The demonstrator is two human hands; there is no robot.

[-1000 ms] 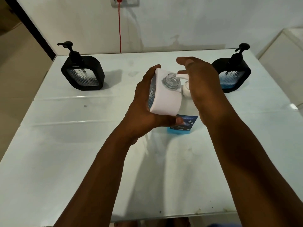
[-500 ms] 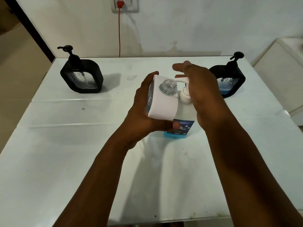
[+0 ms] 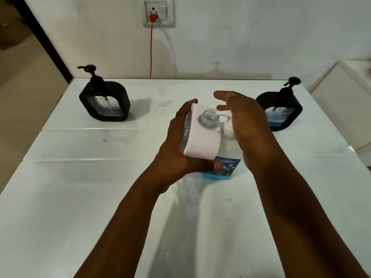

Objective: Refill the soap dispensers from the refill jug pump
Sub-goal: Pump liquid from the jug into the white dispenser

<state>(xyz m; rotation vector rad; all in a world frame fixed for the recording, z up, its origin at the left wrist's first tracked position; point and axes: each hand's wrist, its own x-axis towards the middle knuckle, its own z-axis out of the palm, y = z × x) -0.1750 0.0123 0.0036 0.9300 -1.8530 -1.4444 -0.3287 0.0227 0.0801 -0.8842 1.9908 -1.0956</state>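
At the centre of the frame the left hand [image 3: 180, 149] grips a white dispenser [image 3: 202, 135] with its fingers curled round the body, the pumpless neck tilted under the white spout of the refill jug [image 3: 220, 167], which stands on the desk [image 3: 80, 197] just behind. The right hand [image 3: 249, 127] lies on the jug's pump head [image 3: 228, 127], fingers straight and relaxed. Farther back, one black dispenser [image 3: 104, 103] stands upper left and another [image 3: 281, 109] upper right, with a red cord [image 3: 151, 51] plugged into the wall socket [image 3: 158, 13].

White dispenser [image 3: 200, 141], cap off, tilted at frame centre beside the refill jug pump [image 3: 227, 125]; two black dispensers [image 3: 104, 103] [image 3: 281, 111] upright at upper left and right
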